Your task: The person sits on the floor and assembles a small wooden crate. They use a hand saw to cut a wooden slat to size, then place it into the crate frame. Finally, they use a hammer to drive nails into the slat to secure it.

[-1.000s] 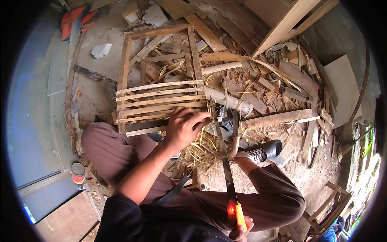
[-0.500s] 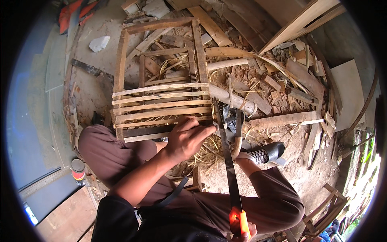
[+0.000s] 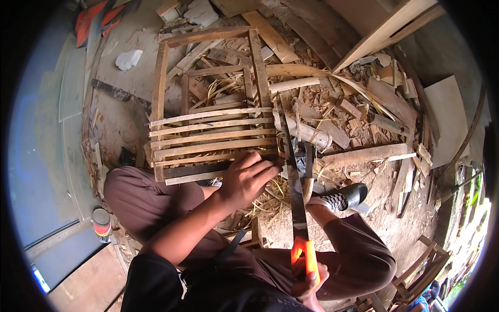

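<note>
Saw (image 3: 296, 195) pushed farther forward along the right side of the slatted frame (image 3: 213, 148) than half a second ago. Right hand (image 3: 312, 281) closed round its handle; left hand (image 3: 249, 178), well apart, bends over the frame's near right corner, whether clamped cannot tell. Judged step: sawing there; another stroke calls for a steady frame. Banded can (image 3: 101, 222) left of frame, contents unclear.

Faint lettering (image 3: 274, 300), on black shirt (image 3: 150, 283) (too blurred), nothing legible
</note>
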A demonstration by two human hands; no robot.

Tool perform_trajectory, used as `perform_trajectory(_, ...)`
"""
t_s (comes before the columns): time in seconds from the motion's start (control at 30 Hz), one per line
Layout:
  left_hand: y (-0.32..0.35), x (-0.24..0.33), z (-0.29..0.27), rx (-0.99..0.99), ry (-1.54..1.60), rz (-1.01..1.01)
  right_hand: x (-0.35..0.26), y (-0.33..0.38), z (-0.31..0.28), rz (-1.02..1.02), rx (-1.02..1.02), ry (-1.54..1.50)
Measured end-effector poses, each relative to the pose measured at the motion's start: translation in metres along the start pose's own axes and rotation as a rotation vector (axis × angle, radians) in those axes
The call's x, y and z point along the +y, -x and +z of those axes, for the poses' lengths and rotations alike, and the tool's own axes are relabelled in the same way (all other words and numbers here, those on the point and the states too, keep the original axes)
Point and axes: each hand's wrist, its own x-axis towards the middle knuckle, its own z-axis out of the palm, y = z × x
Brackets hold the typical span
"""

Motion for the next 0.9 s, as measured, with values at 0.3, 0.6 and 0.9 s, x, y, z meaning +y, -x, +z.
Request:
perform_trajectory(0.3,-0.003,-0.006,-0.003,-0.054,-0.142,0.118,0.007,-0.006,-0.013,-0.034,-0.078,0.001)
perform_trajectory(0.6,-0.005,-0.017,-0.008,-0.026,-0.248,0.050,0.025,0.002,-0.007,-0.023,-0.066,-0.060)
perform_trajectory(0.9,-0.004,-0.012,-0.007,-0.077,-0.274,0.061,0.020,0.023,-0.022,-0.048,-0.125,-0.053)
